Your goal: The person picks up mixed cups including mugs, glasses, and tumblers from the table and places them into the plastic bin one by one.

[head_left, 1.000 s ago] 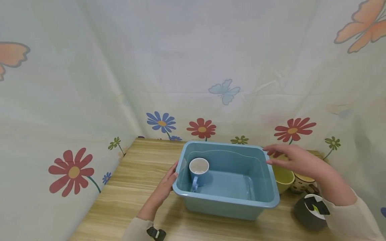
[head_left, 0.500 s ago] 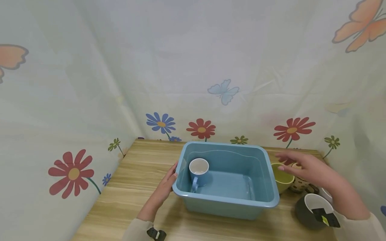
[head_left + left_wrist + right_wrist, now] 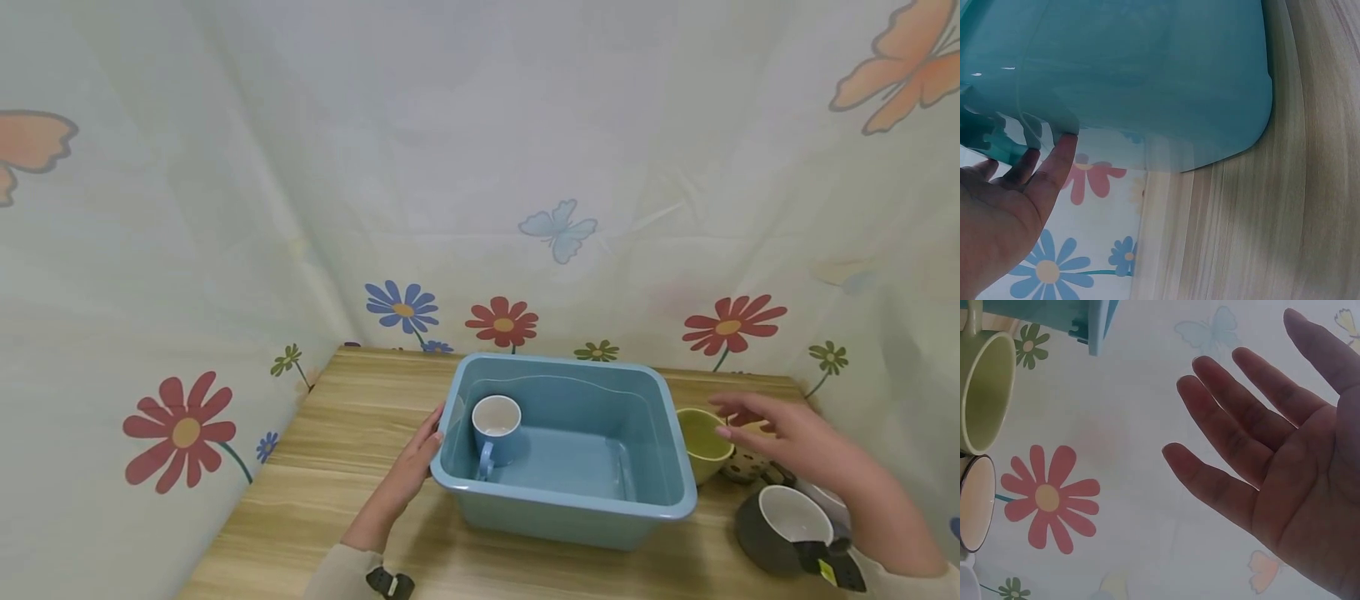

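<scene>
A light blue plastic bin [image 3: 570, 533] stands on the wooden table, and a blue mug with a white inside [image 3: 497, 425] sits upright in its left end. My left hand [image 3: 411, 462] rests against the bin's left side at the rim. In the left wrist view, its fairly straight fingers [image 3: 1050, 175] touch the bin wall. My right hand [image 3: 780, 429] is in the air by a yellow-green mug [image 3: 703, 446], fingers spread and holding nothing. Beneath that hand and partly hidden is a spotted mug [image 3: 744, 467]. Closer to me stands a dark grey mug [image 3: 780, 533] with a white inside.
Behind the dark grey mug, a light-coloured mug [image 3: 825, 504] is mostly covered by the right forearm. The wooden tabletop [image 3: 300, 517] extends left of the bin. Hanging cloth [image 3: 450, 167] printed with flowers and butterflies encloses the back and sides.
My right hand has moved from the bin's right rim rightward and toward me, over beside the yellow-green mug. The left hand, bin and mugs stay where they were.
</scene>
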`<action>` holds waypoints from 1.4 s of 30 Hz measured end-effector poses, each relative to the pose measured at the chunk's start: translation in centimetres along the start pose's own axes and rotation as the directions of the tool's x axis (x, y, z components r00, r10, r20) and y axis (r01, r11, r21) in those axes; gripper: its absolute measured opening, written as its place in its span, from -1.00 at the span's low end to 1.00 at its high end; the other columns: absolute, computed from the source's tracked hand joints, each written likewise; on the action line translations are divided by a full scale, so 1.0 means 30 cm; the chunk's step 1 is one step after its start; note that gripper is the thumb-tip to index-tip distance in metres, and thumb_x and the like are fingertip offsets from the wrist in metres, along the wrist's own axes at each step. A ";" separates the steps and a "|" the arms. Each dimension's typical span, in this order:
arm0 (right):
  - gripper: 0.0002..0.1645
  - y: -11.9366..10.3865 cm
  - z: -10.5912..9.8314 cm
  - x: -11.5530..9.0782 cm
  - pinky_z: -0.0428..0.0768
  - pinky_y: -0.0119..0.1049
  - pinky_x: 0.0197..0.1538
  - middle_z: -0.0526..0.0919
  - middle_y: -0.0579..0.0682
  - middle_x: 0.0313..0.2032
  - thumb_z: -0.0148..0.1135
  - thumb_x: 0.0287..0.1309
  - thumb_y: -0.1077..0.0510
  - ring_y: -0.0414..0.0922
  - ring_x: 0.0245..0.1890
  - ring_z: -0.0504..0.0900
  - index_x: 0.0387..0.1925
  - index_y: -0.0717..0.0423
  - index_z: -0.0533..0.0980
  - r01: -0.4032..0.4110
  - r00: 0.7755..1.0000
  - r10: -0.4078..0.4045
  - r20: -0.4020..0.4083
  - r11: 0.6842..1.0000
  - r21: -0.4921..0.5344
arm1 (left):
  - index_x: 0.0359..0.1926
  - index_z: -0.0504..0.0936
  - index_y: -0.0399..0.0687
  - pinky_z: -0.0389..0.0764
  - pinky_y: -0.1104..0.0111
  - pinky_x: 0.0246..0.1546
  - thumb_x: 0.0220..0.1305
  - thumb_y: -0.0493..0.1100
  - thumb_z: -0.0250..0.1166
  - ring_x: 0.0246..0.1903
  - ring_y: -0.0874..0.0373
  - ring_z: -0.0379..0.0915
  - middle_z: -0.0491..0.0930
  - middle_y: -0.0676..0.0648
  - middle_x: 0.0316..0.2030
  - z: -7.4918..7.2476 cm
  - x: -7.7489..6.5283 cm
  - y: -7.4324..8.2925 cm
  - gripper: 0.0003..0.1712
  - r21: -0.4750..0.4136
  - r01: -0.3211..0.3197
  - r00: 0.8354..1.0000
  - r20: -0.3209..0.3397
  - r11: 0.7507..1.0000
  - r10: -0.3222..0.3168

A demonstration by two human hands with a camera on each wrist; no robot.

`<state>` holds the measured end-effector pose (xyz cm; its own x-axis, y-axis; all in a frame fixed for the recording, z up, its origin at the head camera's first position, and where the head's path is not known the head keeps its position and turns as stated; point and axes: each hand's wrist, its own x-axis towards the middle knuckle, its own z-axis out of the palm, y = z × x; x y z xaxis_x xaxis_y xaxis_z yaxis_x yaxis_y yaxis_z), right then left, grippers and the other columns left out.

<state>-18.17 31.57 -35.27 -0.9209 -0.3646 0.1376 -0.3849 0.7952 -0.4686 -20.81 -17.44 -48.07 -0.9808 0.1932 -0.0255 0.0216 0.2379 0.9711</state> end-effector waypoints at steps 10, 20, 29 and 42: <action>-0.50 0.026 0.047 -0.020 0.63 -0.04 -0.11 0.79 -0.01 -0.08 0.35 0.29 0.05 -0.63 -0.19 0.48 0.19 0.18 0.57 -0.053 0.998 0.053 0.022 0.998 0.014 | 0.63 0.05 0.04 0.51 -0.22 0.27 0.63 0.02 -0.15 0.50 -0.41 0.15 0.03 -0.25 0.62 0.001 -0.001 -0.003 -0.35 -0.019 0.006 1.000 -0.014 1.000 -0.006; -0.51 0.050 0.109 -0.037 0.63 -0.46 -0.23 0.70 0.17 -0.01 0.40 0.23 0.15 -0.62 -0.24 0.49 0.13 0.29 0.59 -0.020 1.000 0.022 -0.019 0.996 0.085 | 0.63 0.03 -0.01 0.50 -0.23 0.28 0.64 0.01 -0.17 0.50 -0.42 0.15 0.02 -0.28 0.62 0.004 -0.009 0.008 -0.34 0.001 0.006 1.000 -0.014 1.000 -0.006; -0.40 0.064 0.146 -0.036 0.70 0.08 -0.08 0.64 0.36 0.11 0.45 0.17 0.13 0.13 -0.06 0.69 0.17 0.37 0.54 -0.071 0.997 0.072 -0.007 0.995 0.071 | 0.63 0.04 -0.01 0.50 -0.22 0.28 0.63 0.00 -0.17 0.50 -0.42 0.15 0.03 -0.28 0.62 0.004 -0.008 0.010 -0.34 -0.001 0.010 1.000 -0.019 1.000 -0.010; -0.17 0.107 0.202 -0.017 0.60 0.23 0.00 0.63 0.40 0.07 0.60 -0.07 0.14 0.34 0.02 0.60 0.21 0.42 0.47 0.000 0.998 -0.001 -0.056 1.000 -0.014 | 0.64 0.03 0.01 0.49 -0.24 0.28 0.64 0.03 -0.17 0.51 -0.42 0.13 0.01 -0.26 0.62 0.007 -0.014 0.026 -0.34 -0.005 0.010 1.000 -0.013 1.000 -0.010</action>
<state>-18.56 31.38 -42.13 -0.9226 -0.3377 0.1863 -0.3856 0.8018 -0.4566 -20.33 -17.14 -47.36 -0.9835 0.1783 -0.0318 0.0113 0.2354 0.9718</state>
